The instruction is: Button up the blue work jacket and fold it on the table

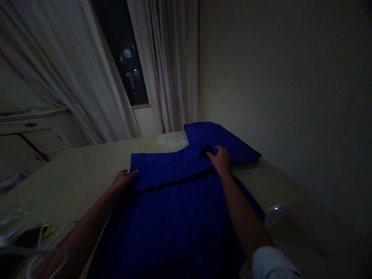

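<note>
A large dark blue cloth [165, 217], which looks like a garment, lies spread over the table and hangs toward me. Its far part is folded over into a wide band. My left hand [123, 180] is at the left end of this band, thumb over the fabric and fingers at its edge. At the band's right end, my right hand [221, 159] pinches the raised, crumpled corner between thumb and fingers. Just behind the right hand lies a second blue piece, a puffed bundle like a cushion [223, 137]. Dim light hides the fabric's details.
The pale table [87, 166] ends at a right edge near the wall. White cables [40, 240] and a dark device with a yellow edge [31, 236] lie at its lower left. Beyond stand long curtains [177, 69], a dark window [124, 50] and a cabinet [37, 135].
</note>
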